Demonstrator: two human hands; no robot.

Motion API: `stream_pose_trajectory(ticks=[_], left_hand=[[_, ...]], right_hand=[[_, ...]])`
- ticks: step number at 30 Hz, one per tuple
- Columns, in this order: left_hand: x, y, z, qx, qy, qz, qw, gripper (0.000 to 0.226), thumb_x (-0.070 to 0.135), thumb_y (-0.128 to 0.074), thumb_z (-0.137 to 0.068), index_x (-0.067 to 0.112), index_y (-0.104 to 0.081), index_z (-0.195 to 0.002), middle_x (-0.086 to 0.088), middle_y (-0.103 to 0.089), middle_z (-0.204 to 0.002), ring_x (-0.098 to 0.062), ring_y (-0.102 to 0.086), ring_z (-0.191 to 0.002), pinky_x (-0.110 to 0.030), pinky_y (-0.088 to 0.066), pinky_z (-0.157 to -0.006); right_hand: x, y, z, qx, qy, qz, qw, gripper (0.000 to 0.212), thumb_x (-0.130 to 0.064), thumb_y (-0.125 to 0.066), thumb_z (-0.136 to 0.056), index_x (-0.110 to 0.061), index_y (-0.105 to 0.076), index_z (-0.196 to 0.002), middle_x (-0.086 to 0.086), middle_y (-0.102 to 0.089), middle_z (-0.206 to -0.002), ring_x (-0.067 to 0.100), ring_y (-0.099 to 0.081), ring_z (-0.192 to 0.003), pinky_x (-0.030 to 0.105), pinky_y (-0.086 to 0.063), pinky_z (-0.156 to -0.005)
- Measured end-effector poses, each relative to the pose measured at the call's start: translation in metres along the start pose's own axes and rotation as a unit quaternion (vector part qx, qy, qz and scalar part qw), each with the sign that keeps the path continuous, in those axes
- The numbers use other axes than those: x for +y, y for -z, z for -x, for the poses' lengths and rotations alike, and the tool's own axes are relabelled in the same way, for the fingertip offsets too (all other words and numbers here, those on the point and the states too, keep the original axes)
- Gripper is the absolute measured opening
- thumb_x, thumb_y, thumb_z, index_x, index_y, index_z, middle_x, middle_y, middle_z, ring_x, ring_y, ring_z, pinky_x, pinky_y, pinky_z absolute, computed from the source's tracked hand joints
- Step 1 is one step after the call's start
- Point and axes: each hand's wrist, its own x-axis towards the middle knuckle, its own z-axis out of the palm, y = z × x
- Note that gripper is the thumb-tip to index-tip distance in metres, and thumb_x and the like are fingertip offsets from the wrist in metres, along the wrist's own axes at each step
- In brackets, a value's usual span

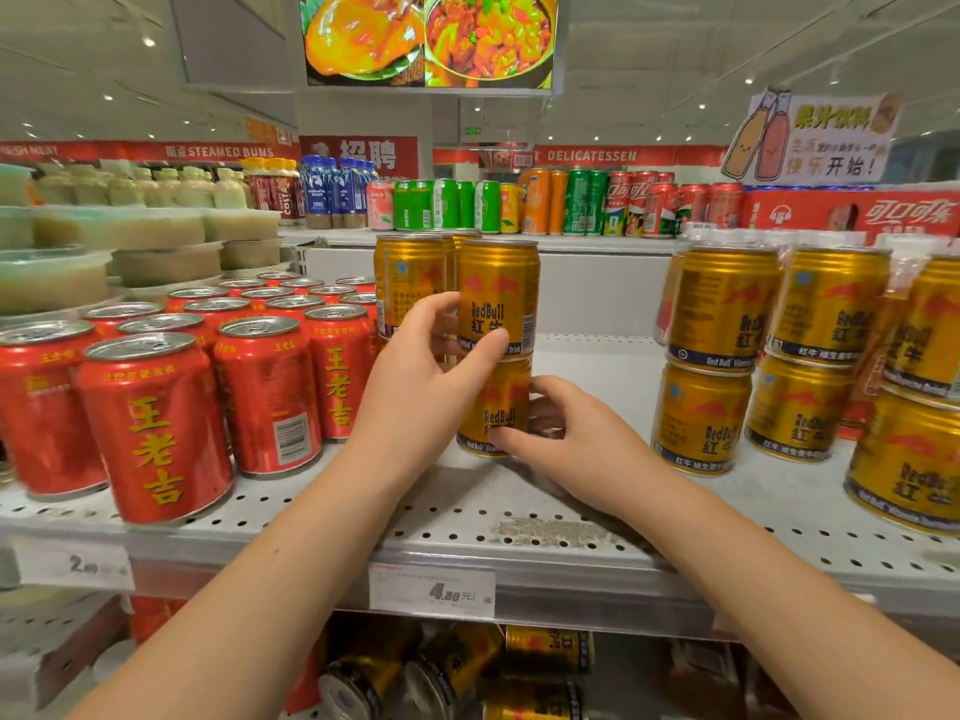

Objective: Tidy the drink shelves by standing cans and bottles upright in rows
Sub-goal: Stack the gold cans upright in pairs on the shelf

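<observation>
Red cans [156, 423], smooth cylinders with silver pull-tab tops, upright in rows at shelf's left. Left hand [431, 366] curls round upper gold can [498, 298], glossy ribbed metal, stacked upright on lower gold can [493, 402] mid-shelf. Right hand [561, 439] grips lower gold can, thumb on front. Hands close, not touching. Shelf [467, 517] pale perforated metal. Stacked gold cans [722, 309] at right, two high.

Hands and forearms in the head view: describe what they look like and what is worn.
Left hand and right hand are bare: no gloves, rings or watch visible. The left forearm and right forearm are uncovered to the frame's edge; no sleeve shows.
</observation>
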Motion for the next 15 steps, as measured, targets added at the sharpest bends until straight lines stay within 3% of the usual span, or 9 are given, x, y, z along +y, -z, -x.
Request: stream_pose_trajectory(ticks=[5,9,13,15], left_hand=[[-0.004,-0.003,0.003,0.040,-0.014,0.004,0.999,0.051,0.053,-0.075,-0.084,0.033,-0.055,-0.127,0.019,-0.065,-0.110,0.001,-0.065,-0.094,-0.021,-0.054,-0.081],[-0.011,-0.003,0.004,0.010,-0.012,-0.003,1.000,0.060,0.044,-0.077,-0.085,0.029,-0.050,-0.136,0.005,-0.062,-0.123,-0.012,-0.065,-0.109,-0.042,-0.056,-0.093],[-0.015,0.000,0.008,-0.002,-0.006,-0.029,1.000,0.063,0.039,-0.078,-0.085,0.034,-0.046,-0.139,0.007,-0.060,-0.126,-0.001,-0.062,-0.109,-0.032,-0.057,-0.090],[-0.013,0.000,0.009,-0.001,-0.002,-0.030,1.000,0.063,0.039,-0.078,-0.085,0.033,-0.046,-0.140,0.006,-0.060,-0.126,-0.001,-0.062,-0.106,-0.025,-0.056,-0.086]], right_hand=[[-0.002,-0.004,0.000,0.019,-0.015,0.016,1.000,0.059,-0.049,-0.077,-0.079,-0.032,-0.054,-0.130,-0.017,-0.066,-0.110,-0.003,-0.064,-0.096,0.028,-0.053,-0.090],[-0.006,-0.013,-0.004,0.043,-0.029,0.044,0.998,0.064,-0.057,-0.074,-0.077,-0.030,-0.052,-0.131,-0.015,-0.067,-0.112,0.004,-0.064,-0.099,0.036,-0.054,-0.090],[-0.010,-0.015,-0.003,0.043,-0.035,0.057,0.997,0.066,-0.057,-0.072,-0.079,-0.031,-0.049,-0.135,-0.015,-0.065,-0.118,0.008,-0.063,-0.105,0.038,-0.054,-0.091],[-0.015,-0.012,0.003,0.040,-0.028,0.073,0.996,0.064,-0.055,-0.070,-0.081,-0.032,-0.047,-0.136,-0.019,-0.061,-0.119,0.008,-0.062,-0.109,0.032,-0.053,-0.090]])
